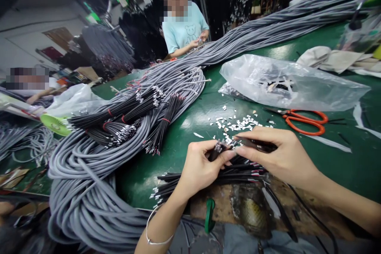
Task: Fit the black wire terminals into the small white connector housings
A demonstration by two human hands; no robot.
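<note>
My left hand is closed around a small bunch of short black cables, whose ends point up. In the fingers of my right hand is a slim dark tool with a tapered tip; its exact kind is hard to make out. The tip is close to the cable ends, and my two thumbs nearly meet. Beneath my hands lies a loose pile of black cables with white and red stripped ends. Small white scraps are scattered on the green table just beyond my fingers.
Orange-handled scissors lie right of the scraps, before a clear plastic bag. Thick grey cable coils cover the left side, with tied black cable bundles on them. A co-worker sits across; another person is far left.
</note>
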